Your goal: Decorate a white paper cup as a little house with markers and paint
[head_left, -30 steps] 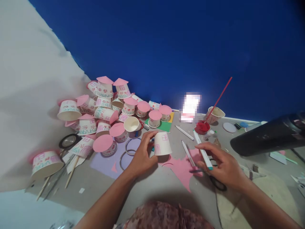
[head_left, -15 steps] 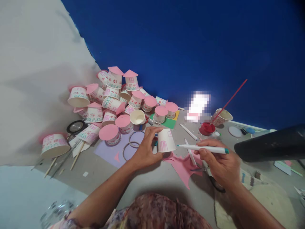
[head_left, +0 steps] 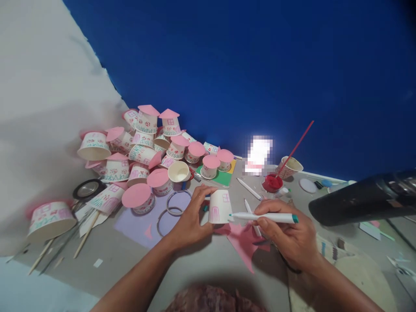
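A white paper cup (head_left: pixel 221 207), turned upside down, is gripped at its left side by my left hand (head_left: pixel 191 216), thumb low and fingers at the top. Purple marker lines form a door and a window on it. Between the thumb and fingers of my right hand (head_left: pixel 286 234) is a green marker (head_left: pixel 269 217), its tip pointing left at the cup's lower right side. I cannot tell whether the tip touches. Pink paper scraps (head_left: pixel 243 242) lie beneath, and another white marker (head_left: pixel 248 189) rests behind the right hand.
Decorated cups with pink paper roofs (head_left: pixel 136 196) are heaped at the left. Bangles (head_left: pixel 174 211) lie on purple paper (head_left: pixel 130 225). A red paint pot (head_left: pixel 272 183) holding a stick, a paper cup (head_left: pixel 290 168) and a black bottle (head_left: pixel 351 199) stand at the right.
The view has shifted, so most things sit lower and further left. The marker's tip has come closer to the cup, which stands more upright. Both hands keep their hold.
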A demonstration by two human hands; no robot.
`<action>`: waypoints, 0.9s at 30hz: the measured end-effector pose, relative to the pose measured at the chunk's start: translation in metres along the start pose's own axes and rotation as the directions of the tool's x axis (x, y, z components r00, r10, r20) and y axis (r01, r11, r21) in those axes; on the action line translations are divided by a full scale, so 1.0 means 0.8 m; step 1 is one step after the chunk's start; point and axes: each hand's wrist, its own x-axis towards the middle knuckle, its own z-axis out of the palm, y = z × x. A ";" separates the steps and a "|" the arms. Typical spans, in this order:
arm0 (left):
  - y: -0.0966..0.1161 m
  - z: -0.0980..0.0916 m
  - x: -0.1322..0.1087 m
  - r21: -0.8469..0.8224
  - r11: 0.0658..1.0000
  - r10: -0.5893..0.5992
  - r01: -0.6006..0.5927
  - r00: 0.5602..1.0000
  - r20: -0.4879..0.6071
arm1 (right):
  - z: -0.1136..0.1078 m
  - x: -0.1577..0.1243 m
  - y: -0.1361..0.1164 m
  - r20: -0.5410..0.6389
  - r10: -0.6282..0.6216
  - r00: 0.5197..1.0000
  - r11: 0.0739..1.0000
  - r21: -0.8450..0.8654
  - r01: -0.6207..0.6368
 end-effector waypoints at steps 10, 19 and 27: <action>0.003 -0.002 0.004 -0.165 0.974 -0.161 0.154 0.986 -0.034 | 0.015 -0.005 0.029 -0.077 0.140 0.987 0.966 0.230 -0.119; -0.005 0.001 0.005 -0.109 0.992 -0.071 0.067 0.997 -0.037 | 0.011 -0.006 0.030 -0.082 0.007 0.997 1.000 0.026 -0.005; -0.007 0.001 0.002 -0.075 0.997 -0.023 0.021 0.999 -0.026 | 0.013 -0.006 0.024 0.027 -0.093 0.995 0.995 -0.015 0.094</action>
